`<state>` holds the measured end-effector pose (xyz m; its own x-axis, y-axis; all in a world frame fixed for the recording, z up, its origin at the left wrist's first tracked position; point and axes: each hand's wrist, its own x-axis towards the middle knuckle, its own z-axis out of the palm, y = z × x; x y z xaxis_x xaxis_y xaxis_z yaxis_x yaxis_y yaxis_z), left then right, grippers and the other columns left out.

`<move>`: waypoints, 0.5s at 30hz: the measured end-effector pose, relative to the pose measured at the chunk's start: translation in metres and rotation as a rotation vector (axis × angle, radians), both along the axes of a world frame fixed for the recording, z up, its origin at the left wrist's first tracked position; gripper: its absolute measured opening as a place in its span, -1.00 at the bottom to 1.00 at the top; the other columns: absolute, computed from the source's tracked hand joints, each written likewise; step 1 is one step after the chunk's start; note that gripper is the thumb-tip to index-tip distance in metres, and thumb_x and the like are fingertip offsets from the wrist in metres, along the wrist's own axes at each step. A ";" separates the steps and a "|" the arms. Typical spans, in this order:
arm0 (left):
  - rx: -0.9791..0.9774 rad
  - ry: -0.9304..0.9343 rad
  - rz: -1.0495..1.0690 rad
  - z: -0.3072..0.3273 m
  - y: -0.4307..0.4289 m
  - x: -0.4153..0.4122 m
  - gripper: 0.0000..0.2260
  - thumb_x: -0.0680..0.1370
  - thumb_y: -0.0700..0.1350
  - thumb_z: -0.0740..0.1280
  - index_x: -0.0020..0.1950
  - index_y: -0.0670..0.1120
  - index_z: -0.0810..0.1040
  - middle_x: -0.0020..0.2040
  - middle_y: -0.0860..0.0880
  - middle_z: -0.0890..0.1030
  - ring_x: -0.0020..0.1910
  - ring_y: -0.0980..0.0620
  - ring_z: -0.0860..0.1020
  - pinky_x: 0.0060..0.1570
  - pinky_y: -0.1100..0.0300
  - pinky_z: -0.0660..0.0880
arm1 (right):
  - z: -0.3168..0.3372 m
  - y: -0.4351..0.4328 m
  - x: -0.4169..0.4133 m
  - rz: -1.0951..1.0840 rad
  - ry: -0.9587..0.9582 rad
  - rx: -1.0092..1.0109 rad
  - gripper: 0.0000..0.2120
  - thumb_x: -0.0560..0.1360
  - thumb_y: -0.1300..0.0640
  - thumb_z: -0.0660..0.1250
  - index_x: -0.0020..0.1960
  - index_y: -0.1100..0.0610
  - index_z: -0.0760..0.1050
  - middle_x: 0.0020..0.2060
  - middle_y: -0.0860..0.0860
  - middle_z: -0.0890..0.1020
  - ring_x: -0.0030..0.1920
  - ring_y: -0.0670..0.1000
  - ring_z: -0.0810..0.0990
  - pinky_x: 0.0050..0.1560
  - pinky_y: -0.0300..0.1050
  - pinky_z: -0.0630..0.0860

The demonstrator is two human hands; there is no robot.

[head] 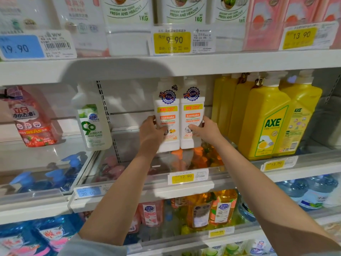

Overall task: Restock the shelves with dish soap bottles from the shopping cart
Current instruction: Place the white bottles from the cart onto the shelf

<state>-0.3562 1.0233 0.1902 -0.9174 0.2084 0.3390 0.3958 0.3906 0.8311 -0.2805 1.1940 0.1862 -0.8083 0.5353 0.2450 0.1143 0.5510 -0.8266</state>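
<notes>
Two white lemon detergent bottles stand side by side on the middle shelf (129, 174). My left hand (150, 132) grips the left white bottle (167, 111) from its left side, thumb on the label. My right hand (206, 131) grips the right white bottle (191, 109) from its right side, thumb across the lower label. Both bottles are upright and touch each other. The shopping cart is out of view.
Yellow AXE bottles (265, 122) stand close on the right. A white and green bottle (92, 122) and a pink bottle (31, 119) stand to the left, with open shelf space between. A price tag 12.90 (184, 176) hangs on the shelf edge. Shelves above and below hold more bottles.
</notes>
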 end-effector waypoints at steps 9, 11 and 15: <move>-0.060 0.005 -0.003 -0.002 0.001 -0.007 -0.54 0.43 -0.14 0.48 0.28 -0.12 0.44 0.17 -0.07 0.56 0.11 -0.05 0.57 0.12 0.06 0.53 | -0.005 -0.006 -0.004 -0.074 -0.054 0.046 -0.61 0.51 -0.01 0.36 0.23 0.19 0.42 0.06 0.06 0.56 0.02 0.04 0.52 -0.08 -0.12 0.41; -0.077 -0.029 -0.019 -0.004 -0.003 -0.007 -0.53 0.43 -0.16 0.48 0.31 -0.13 0.43 0.17 -0.06 0.56 0.11 -0.03 0.56 0.08 0.16 0.50 | -0.009 -0.008 -0.003 -0.094 -0.074 0.058 -0.62 0.51 0.02 0.37 0.23 0.20 0.42 0.09 0.09 0.57 0.05 0.07 0.53 -0.05 -0.09 0.43; -0.113 -0.069 0.002 -0.013 -0.017 -0.001 -0.64 0.45 -0.17 0.45 0.21 -0.15 0.49 0.01 -0.03 0.57 -0.05 0.05 0.51 -0.08 0.29 0.39 | -0.019 -0.007 0.004 -0.095 -0.121 0.052 -0.67 0.50 0.09 0.35 0.21 0.18 0.44 0.13 0.08 0.57 0.16 0.12 0.53 -0.05 -0.11 0.41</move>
<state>-0.3571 1.0060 0.1772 -0.9384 0.2396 0.2492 0.3379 0.4838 0.8073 -0.2766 1.1869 0.1675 -0.7800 0.5999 0.1782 0.2648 0.5743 -0.7746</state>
